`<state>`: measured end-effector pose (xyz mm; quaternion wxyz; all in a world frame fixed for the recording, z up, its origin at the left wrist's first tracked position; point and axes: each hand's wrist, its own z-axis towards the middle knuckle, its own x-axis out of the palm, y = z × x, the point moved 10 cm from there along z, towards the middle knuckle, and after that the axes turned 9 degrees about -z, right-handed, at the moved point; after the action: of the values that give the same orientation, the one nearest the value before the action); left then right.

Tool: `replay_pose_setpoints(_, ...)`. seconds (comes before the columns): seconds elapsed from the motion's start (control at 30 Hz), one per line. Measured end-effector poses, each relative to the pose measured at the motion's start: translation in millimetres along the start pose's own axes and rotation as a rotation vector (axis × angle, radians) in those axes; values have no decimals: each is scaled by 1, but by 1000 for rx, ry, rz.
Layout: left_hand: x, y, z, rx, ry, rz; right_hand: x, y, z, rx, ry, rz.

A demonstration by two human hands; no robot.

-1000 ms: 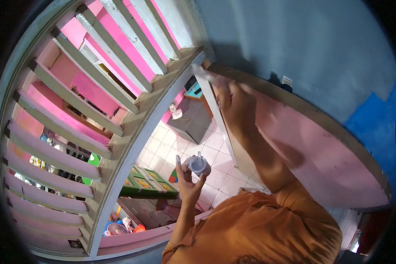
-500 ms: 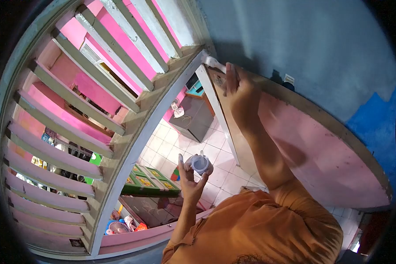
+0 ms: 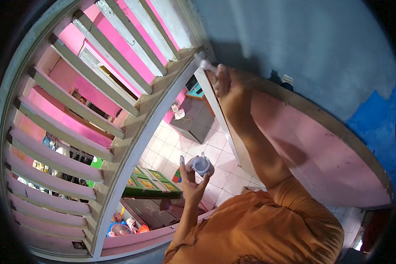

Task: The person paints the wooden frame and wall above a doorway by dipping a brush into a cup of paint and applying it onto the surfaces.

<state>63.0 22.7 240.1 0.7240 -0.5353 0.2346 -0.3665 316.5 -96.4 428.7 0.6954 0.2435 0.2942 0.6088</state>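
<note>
My right hand (image 3: 234,94) is raised to the upper corner of the wooden frame, fingers closed round a paintbrush (image 3: 207,64). Its pale head is blurred and lies at the corner where the pale grey crossbar (image 3: 156,110) meets the blue-grey wall. Lower down, my left hand (image 3: 192,181) grips a small plastic cup (image 3: 202,166) from the side, its mouth facing up towards me. Greyish paint appears to be inside the cup, and a thin pale strip stands up at its far rim. Pale smears mark the left fingertips.
Slanted vent slats (image 3: 114,48) fill the left side above the crossbar. A door panel (image 3: 286,141) stands at the right beside the wall (image 3: 303,39). Through the doorway are a dark cabinet (image 3: 193,118), a green cabinet (image 3: 152,181), a fan (image 3: 119,229) and a tiled floor (image 3: 222,163).
My right hand and the paintbrush have moved slightly left, towards the crossbar's end. The left hand keeps the cup in nearly the same place.
</note>
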Motion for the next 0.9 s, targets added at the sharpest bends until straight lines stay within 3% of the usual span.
replay_pose_setpoints(0.03,0,1,0,-4,-5,1,6,5,-5,-47,25,-72)
replay_pose_setpoints(0.07,0,1,0,-3,-3,-1,-17,45,-13,-331,-202,-133)
replay_pose_setpoints(0.13,0,3,0,-23,-20,-2,-1,30,-35,-34,125,48)
replay_pose_setpoints(0.17,0,4,1,-23,-21,-4,-2,26,-40,0,132,130)
replay_pose_setpoints(0.3,-1,3,-1,-22,-19,-33,-13,-3,-1,15,30,-85)
replay_pose_setpoints(0.37,-1,1,1,-16,-15,-23,-23,-2,15,-135,-145,-128)
replay_pose_setpoints(0.53,3,1,0,-13,5,-11,-2,-11,23,-9,-164,-238)
replay_pose_setpoints(0.63,1,1,1,-26,-7,-10,9,-14,15,73,22,-109)
replay_pose_setpoints(0.73,-1,2,2,12,0,-29,-2,9,5,24,81,-4)
replay_pose_setpoints(0.83,0,0,1,1,11,-19,-17,7,16,-41,-45,-68)
replay_pose_setpoints(0.9,-1,0,3,21,24,-7,-12,-10,31,50,-85,-187)
